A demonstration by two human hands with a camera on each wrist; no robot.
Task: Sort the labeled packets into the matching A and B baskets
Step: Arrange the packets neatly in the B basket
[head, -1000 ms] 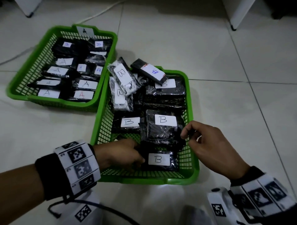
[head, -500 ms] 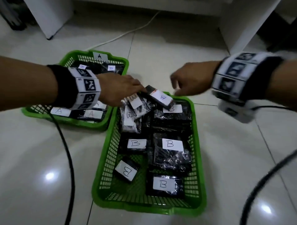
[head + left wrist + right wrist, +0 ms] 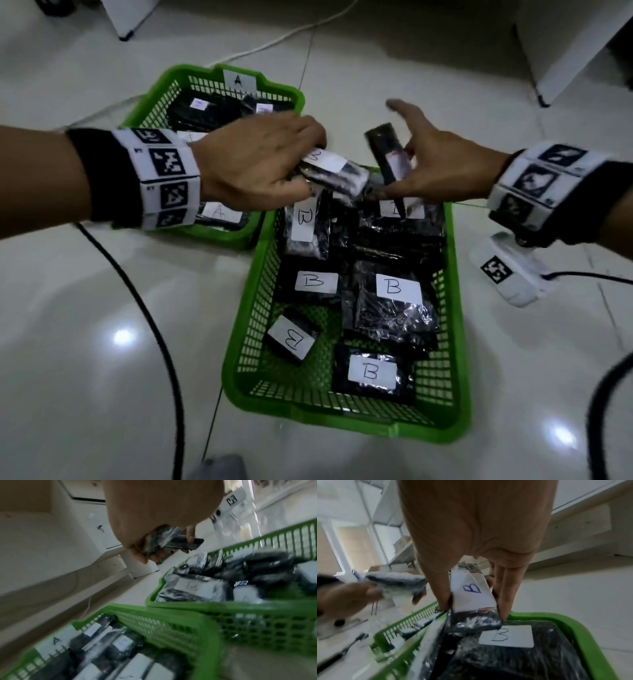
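Left hand [image 3: 253, 161] grips a wrapped packet [image 3: 334, 173]; right hand [image 3: 442, 168] pinches a B-labeled packet [image 3: 471, 595] above the near basket [image 3: 455, 308].

- I see bare green mesh at the near left of the green plastic B basket [image 3: 455, 308], beside a small tilted B-labelled packet [image 3: 291, 339].
- Its far end is crowded: both hands hold packets there.
- The green A basket [image 3: 164, 92] touches its far left corner.
- Black cables [image 3: 150, 329] cross the white tiled floor [image 3: 85, 342] on both sides.
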